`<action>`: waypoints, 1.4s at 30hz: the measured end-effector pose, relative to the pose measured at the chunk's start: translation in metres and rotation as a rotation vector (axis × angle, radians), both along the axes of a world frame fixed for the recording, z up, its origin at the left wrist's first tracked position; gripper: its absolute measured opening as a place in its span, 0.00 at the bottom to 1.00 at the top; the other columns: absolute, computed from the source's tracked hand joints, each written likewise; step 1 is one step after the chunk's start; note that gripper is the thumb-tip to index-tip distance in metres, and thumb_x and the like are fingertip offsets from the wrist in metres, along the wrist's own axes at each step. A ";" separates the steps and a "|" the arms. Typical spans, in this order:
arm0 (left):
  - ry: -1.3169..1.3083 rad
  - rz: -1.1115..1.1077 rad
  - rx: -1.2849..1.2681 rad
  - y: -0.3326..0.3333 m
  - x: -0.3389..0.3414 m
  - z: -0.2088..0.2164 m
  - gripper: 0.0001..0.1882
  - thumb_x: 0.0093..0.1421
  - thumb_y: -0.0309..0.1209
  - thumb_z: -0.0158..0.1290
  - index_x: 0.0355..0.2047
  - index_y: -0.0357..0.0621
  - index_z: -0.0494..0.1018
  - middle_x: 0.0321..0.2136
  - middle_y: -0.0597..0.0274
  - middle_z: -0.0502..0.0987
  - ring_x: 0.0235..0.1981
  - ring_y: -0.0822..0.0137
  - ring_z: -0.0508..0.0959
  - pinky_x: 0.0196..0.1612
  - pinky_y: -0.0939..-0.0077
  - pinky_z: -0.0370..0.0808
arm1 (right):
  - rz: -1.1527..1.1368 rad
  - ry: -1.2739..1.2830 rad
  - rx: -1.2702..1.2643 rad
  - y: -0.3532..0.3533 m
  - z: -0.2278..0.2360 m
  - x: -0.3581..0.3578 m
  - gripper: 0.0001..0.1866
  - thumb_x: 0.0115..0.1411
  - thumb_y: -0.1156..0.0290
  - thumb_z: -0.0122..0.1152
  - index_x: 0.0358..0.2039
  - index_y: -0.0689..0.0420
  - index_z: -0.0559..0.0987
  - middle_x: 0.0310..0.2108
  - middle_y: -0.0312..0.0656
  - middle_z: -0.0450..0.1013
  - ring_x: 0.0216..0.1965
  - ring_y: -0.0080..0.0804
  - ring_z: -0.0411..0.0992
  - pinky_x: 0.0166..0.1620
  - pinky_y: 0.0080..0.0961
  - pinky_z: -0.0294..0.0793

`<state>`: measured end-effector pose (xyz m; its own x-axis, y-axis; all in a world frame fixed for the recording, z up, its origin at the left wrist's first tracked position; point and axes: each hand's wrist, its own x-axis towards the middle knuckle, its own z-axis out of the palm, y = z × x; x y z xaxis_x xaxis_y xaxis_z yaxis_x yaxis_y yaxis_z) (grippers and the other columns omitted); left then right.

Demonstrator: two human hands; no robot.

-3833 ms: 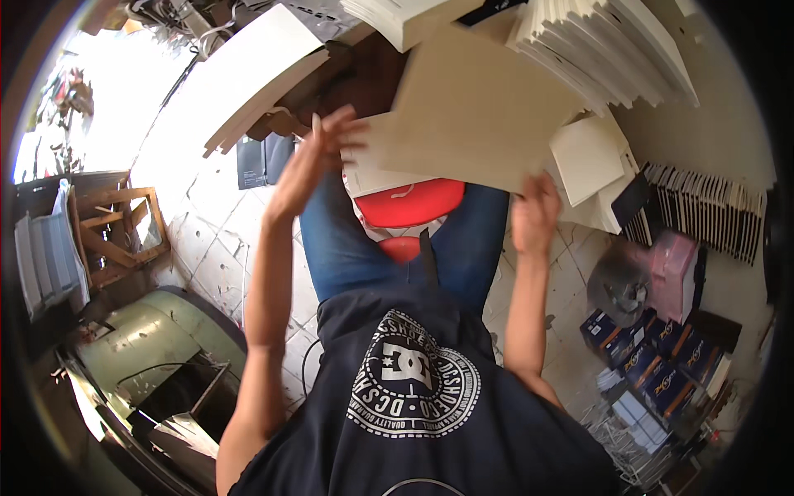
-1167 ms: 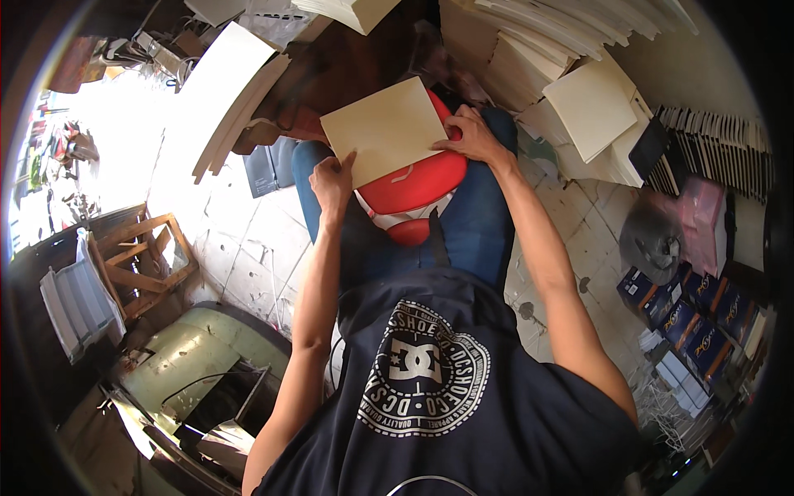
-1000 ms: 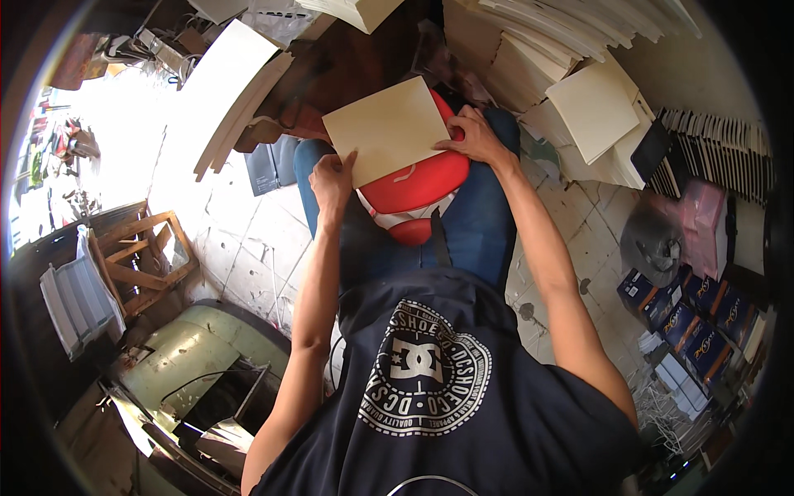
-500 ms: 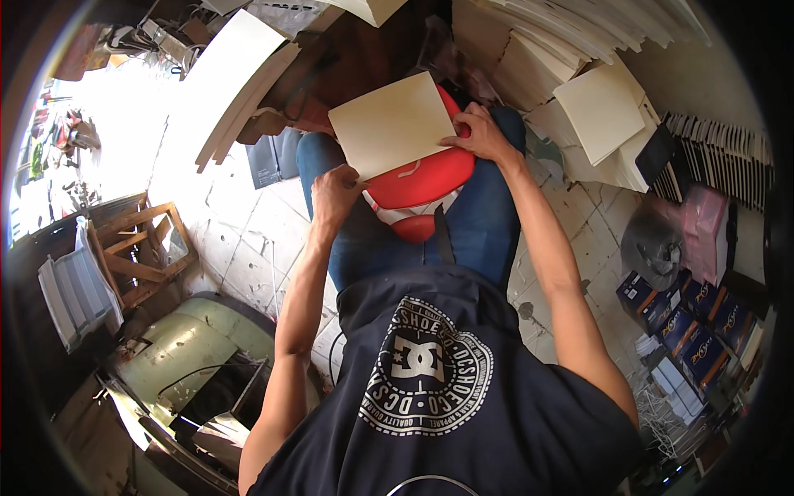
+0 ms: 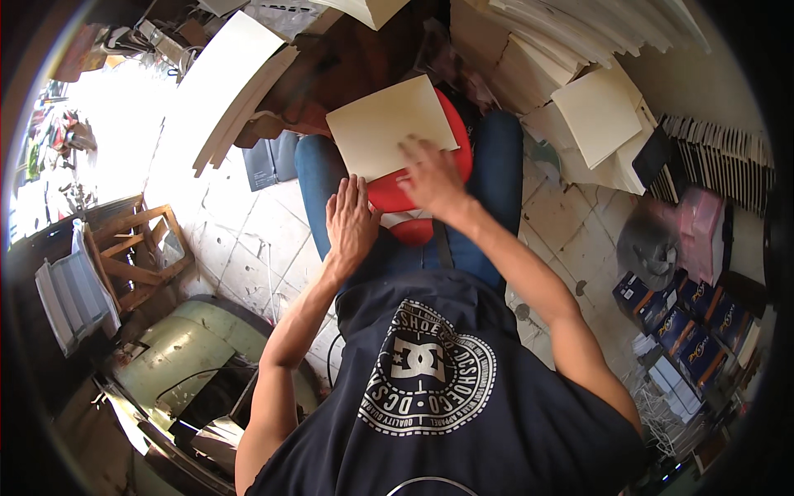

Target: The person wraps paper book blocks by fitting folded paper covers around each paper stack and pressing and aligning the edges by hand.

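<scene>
A cream rectangular sheet [image 5: 385, 124], paper or thin board, lies on a red seat [image 5: 463, 136] between my knees. My left hand [image 5: 351, 219] rests by the sheet's near left corner, its fingers stretched out. Over the near right part of the sheet is my right hand [image 5: 430, 178], slightly smeared by motion, with fingers spread and pointing up and left. Whether its fingertips touch the sheet I cannot tell. Nothing shows in either hand.
Stacked cream sheets [image 5: 236, 87] stand at the upper left, with more cream sheets [image 5: 600, 116] at the upper right. A wooden frame [image 5: 145, 256] and a greenish machine [image 5: 198, 347] are at left. Dark blue boxes [image 5: 695, 335] sit at lower right.
My right hand has left the sheet's right edge and moved left and nearer, over the sheet. My left hand has released the near left corner and its fingers have straightened.
</scene>
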<state>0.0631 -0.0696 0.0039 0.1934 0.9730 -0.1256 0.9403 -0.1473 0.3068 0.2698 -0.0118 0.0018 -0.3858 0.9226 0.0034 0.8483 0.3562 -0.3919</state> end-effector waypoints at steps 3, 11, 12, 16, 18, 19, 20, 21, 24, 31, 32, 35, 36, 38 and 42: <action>0.056 -0.013 -0.075 -0.009 0.001 -0.011 0.38 0.62 0.40 0.56 0.68 0.33 0.61 0.69 0.44 0.62 0.71 0.52 0.62 0.71 0.46 0.54 | 0.232 -0.264 0.003 -0.027 -0.014 -0.052 0.40 0.60 0.60 0.59 0.70 0.66 0.60 0.73 0.52 0.54 0.74 0.46 0.52 0.73 0.49 0.47; 0.092 -0.072 -0.103 -0.007 -0.006 -0.010 0.42 0.57 0.35 0.56 0.71 0.35 0.56 0.71 0.45 0.59 0.70 0.53 0.64 0.72 0.44 0.52 | 0.165 -0.265 -0.162 -0.029 -0.024 -0.014 0.44 0.64 0.51 0.57 0.72 0.64 0.55 0.75 0.49 0.49 0.77 0.40 0.43 0.76 0.51 0.32; 0.076 -0.067 -0.108 -0.007 -0.007 -0.008 0.43 0.57 0.35 0.56 0.71 0.35 0.56 0.71 0.45 0.59 0.70 0.53 0.64 0.72 0.44 0.52 | 0.123 -0.271 -0.198 -0.024 -0.016 0.005 0.45 0.64 0.50 0.57 0.73 0.64 0.54 0.76 0.50 0.49 0.77 0.41 0.43 0.76 0.52 0.32; 0.071 -0.085 -0.095 -0.004 -0.004 -0.006 0.44 0.58 0.36 0.57 0.72 0.36 0.54 0.71 0.46 0.59 0.70 0.52 0.64 0.72 0.45 0.52 | -0.009 -0.201 -0.207 -0.012 -0.006 0.069 0.48 0.65 0.47 0.58 0.73 0.65 0.53 0.75 0.52 0.48 0.77 0.42 0.44 0.75 0.56 0.33; 0.056 -0.072 -0.113 -0.004 -0.005 -0.006 0.45 0.59 0.37 0.57 0.72 0.34 0.52 0.70 0.43 0.60 0.70 0.50 0.64 0.72 0.45 0.53 | 0.002 -0.192 -0.204 -0.010 -0.010 0.066 0.47 0.65 0.47 0.58 0.73 0.65 0.52 0.74 0.54 0.50 0.76 0.45 0.46 0.74 0.58 0.37; 0.043 -0.054 -0.132 -0.004 -0.007 -0.006 0.46 0.59 0.39 0.58 0.72 0.33 0.51 0.70 0.40 0.60 0.70 0.48 0.63 0.71 0.44 0.53 | 0.017 -0.182 -0.202 -0.007 -0.010 0.064 0.47 0.65 0.47 0.59 0.73 0.64 0.52 0.73 0.56 0.53 0.75 0.48 0.48 0.73 0.60 0.40; 0.044 -0.054 -0.125 -0.004 -0.006 -0.008 0.46 0.59 0.39 0.58 0.72 0.33 0.51 0.70 0.40 0.60 0.70 0.48 0.63 0.71 0.44 0.53 | 0.016 -0.181 -0.194 -0.004 -0.010 0.064 0.47 0.65 0.47 0.59 0.73 0.64 0.52 0.73 0.56 0.53 0.75 0.48 0.48 0.73 0.60 0.40; -0.025 0.047 -0.053 -0.004 -0.004 -0.009 0.47 0.60 0.40 0.59 0.72 0.31 0.49 0.69 0.36 0.60 0.69 0.46 0.63 0.71 0.44 0.54 | -0.108 -0.050 -0.214 0.000 -0.010 0.064 0.46 0.64 0.50 0.61 0.72 0.63 0.54 0.71 0.59 0.56 0.73 0.52 0.52 0.72 0.60 0.44; -0.178 0.153 -0.047 0.009 0.004 -0.005 0.50 0.60 0.42 0.60 0.71 0.27 0.45 0.67 0.30 0.60 0.68 0.40 0.64 0.70 0.45 0.55 | -0.284 0.196 -0.189 0.008 -0.024 0.068 0.44 0.61 0.58 0.64 0.72 0.60 0.56 0.66 0.62 0.63 0.68 0.59 0.59 0.70 0.61 0.51; -0.435 0.314 0.015 0.012 0.004 0.017 0.50 0.53 0.28 0.67 0.72 0.37 0.50 0.51 0.39 0.73 0.53 0.42 0.74 0.60 0.55 0.70 | -0.314 0.460 0.004 0.005 0.030 0.053 0.48 0.50 0.77 0.68 0.72 0.54 0.58 0.57 0.56 0.69 0.57 0.58 0.68 0.63 0.48 0.66; -0.408 0.316 0.098 0.015 0.002 0.024 0.46 0.53 0.27 0.67 0.70 0.41 0.55 0.49 0.41 0.73 0.51 0.43 0.74 0.57 0.56 0.71 | -0.238 0.422 0.075 0.006 0.041 0.056 0.47 0.50 0.78 0.68 0.71 0.54 0.60 0.54 0.55 0.70 0.54 0.57 0.68 0.61 0.48 0.66; -0.450 0.397 0.241 0.030 -0.013 0.028 0.31 0.52 0.26 0.68 0.58 0.50 0.75 0.42 0.49 0.76 0.48 0.49 0.76 0.50 0.58 0.74 | -0.161 0.356 0.162 0.012 0.040 0.058 0.39 0.49 0.79 0.69 0.64 0.55 0.69 0.49 0.51 0.71 0.50 0.52 0.69 0.57 0.45 0.68; -0.448 0.361 0.236 0.034 -0.027 0.018 0.25 0.52 0.25 0.68 0.53 0.49 0.78 0.39 0.52 0.76 0.45 0.50 0.77 0.47 0.59 0.74 | -0.159 0.328 0.172 0.017 0.034 0.058 0.33 0.49 0.79 0.70 0.58 0.56 0.74 0.46 0.47 0.71 0.49 0.48 0.69 0.55 0.43 0.69; -0.494 0.292 0.279 0.046 -0.033 0.024 0.15 0.50 0.24 0.69 0.40 0.48 0.84 0.33 0.60 0.76 0.39 0.54 0.77 0.43 0.60 0.74 | -0.162 0.257 0.193 0.023 0.032 0.058 0.17 0.49 0.76 0.73 0.41 0.57 0.84 0.41 0.40 0.73 0.47 0.42 0.70 0.51 0.39 0.69; -0.326 -0.071 0.547 0.063 -0.042 0.087 0.19 0.43 0.26 0.72 0.38 0.50 0.85 0.33 0.64 0.77 0.36 0.60 0.78 0.42 0.63 0.74 | -0.153 0.138 0.262 0.020 0.085 0.058 0.12 0.51 0.70 0.72 0.37 0.57 0.85 0.42 0.40 0.74 0.50 0.40 0.71 0.54 0.42 0.67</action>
<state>0.0210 -0.0069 0.0907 0.2048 0.8633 0.4613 0.7936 -0.4223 0.4380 0.3281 0.0086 0.0867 -0.2224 0.9305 0.2909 0.8451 0.3328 -0.4184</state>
